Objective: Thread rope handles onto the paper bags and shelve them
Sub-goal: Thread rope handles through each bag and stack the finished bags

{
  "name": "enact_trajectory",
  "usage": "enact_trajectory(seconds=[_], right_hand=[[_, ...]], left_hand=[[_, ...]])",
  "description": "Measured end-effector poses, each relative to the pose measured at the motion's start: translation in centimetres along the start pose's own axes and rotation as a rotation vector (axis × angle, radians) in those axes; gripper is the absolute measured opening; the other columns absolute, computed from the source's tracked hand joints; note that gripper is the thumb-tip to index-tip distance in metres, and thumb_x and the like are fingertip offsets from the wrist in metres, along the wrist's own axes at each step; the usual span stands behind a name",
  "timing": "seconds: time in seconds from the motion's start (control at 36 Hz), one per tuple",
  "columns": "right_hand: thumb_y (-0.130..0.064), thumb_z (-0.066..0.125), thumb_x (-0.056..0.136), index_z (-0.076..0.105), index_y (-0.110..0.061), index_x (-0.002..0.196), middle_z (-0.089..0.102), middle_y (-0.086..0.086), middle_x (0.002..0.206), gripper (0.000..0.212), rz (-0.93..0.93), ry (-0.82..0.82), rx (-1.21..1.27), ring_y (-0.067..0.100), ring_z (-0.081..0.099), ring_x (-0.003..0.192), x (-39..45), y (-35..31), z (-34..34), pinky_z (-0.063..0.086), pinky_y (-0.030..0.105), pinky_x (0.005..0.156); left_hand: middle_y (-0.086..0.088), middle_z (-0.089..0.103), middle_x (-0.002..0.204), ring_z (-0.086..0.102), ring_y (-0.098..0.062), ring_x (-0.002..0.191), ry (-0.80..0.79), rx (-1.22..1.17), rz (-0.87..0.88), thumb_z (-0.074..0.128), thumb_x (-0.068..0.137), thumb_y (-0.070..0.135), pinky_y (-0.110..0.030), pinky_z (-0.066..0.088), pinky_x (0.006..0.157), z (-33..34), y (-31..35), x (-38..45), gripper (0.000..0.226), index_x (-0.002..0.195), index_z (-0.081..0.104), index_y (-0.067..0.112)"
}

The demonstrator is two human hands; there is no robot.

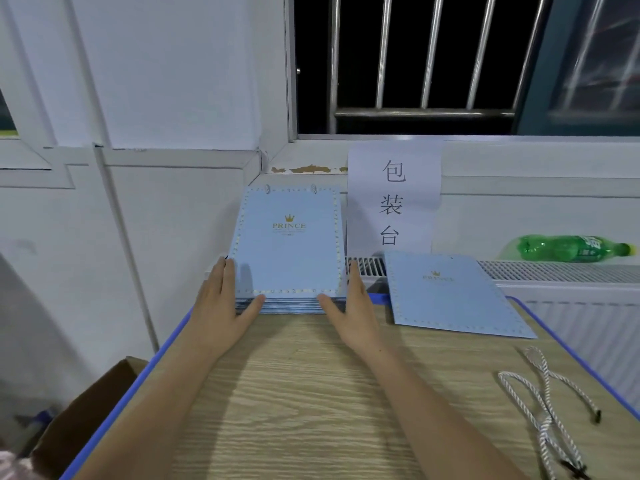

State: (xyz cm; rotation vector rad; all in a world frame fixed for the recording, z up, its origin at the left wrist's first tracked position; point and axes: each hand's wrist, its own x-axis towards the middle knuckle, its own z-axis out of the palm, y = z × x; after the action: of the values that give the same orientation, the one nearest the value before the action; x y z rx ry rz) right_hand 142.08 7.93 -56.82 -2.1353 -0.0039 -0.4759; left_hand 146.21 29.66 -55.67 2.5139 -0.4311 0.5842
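The left hand (221,306) lies flat on the table (311,393) with straight fingers pressed along the left edge of the stack (287,258) of blue paper bags, thumb against its near edge. The right hand (353,306) mirrors it on the right edge, fingers straight, thumb at the near edge too. Neither hand grips anything; both are spread wide and bracket the stack, which looks like squaring the bags up so their edges align, or steadying the pile at the far end of the table.

The stack sits at the table's far edge, against the wall below the window. The top bag lies face up, showing a gold crown and the word PRINCE, and two rope loops show at its far edge, so it appears to be threaded already. Keeping finished bags in one neat pile probably makes them easier to carry to a shelf; no shelf is in view.

To the right, well apart from the stack, a single bag (450,292) lies flat and slightly turned, partly over the radiator grille; I see no handle on it, so it is likely next. Nearer, at the right edge, loose ropes (543,393) lie within reach of the right hand.

Beyond these, a paper sign (394,199) hangs on the wall, a green bottle (571,249) lies on the radiator, and a cardboard box (93,410) stands beside the table at left.
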Motion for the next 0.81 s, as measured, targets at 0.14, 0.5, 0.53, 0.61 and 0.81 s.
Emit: enact_trajectory(seconds=[0.14,0.5,0.53,0.61,0.81], right_hand=[[-0.035,0.046,0.098,0.017,-0.013,0.151,0.024,0.002,0.155,0.064,0.026,0.1,-0.07,0.018,0.025,0.141,-0.6,0.1,-2.3,0.026,0.034,0.114],[-0.033,0.046,0.095,0.043,-0.003,0.13,0.041,0.017,0.138,0.047,0.384,0.251,-0.676,0.032,0.031,0.132,-5.6,6.9,-15.5,0.025,0.039,0.105],[-0.035,0.046,0.093,0.044,-0.003,0.127,0.042,0.018,0.136,0.047,0.414,0.261,-0.707,0.033,0.031,0.131,-6.2,7.4,-16.3,0.025,0.04,0.105],[-0.045,0.043,0.093,0.038,-0.003,0.133,0.041,0.02,0.139,0.058,0.472,0.26,-0.772,0.035,0.031,0.132,-7.4,8.5,-17.5,0.021,0.045,0.109],[-0.046,0.039,0.093,0.048,-0.007,0.122,0.052,0.015,0.127,0.049,0.458,0.263,-0.672,0.033,0.041,0.123,-8.1,8.2,-17.8,0.027,0.044,0.107]], left_hand=[[0.001,0.003,0.157,0.001,-0.014,0.146,0.059,-0.006,0.179,0.022,0.081,0.063,-0.027,0.001,0.116,0.5,3.7,-0.5,0.088,0.15,0.014,0.009],[-0.02,-0.003,0.157,-0.001,-0.032,0.147,-0.461,-0.14,0.191,0.041,0.097,0.046,-0.041,0.011,0.119,10.2,20.1,-3.5,0.072,0.151,0.01,0.009],[-0.02,-0.012,0.157,-0.011,-0.032,0.146,-0.523,-0.058,0.141,0.038,0.097,0.049,-0.042,0.002,0.118,10.8,20.2,-3.3,0.076,0.152,0.0,0.013],[-0.025,-0.016,0.155,-0.015,-0.035,0.144,-0.529,0.033,0.062,0.031,0.095,0.059,-0.046,-0.004,0.118,10.9,20.3,-2.9,0.081,0.151,-0.01,0.016],[-0.01,0.001,0.16,0.001,-0.024,0.147,-0.549,0.04,0.13,0.03,0.094,0.061,-0.036,0.003,0.118,9.9,20.2,-3.7,0.081,0.152,-0.003,0.014]])
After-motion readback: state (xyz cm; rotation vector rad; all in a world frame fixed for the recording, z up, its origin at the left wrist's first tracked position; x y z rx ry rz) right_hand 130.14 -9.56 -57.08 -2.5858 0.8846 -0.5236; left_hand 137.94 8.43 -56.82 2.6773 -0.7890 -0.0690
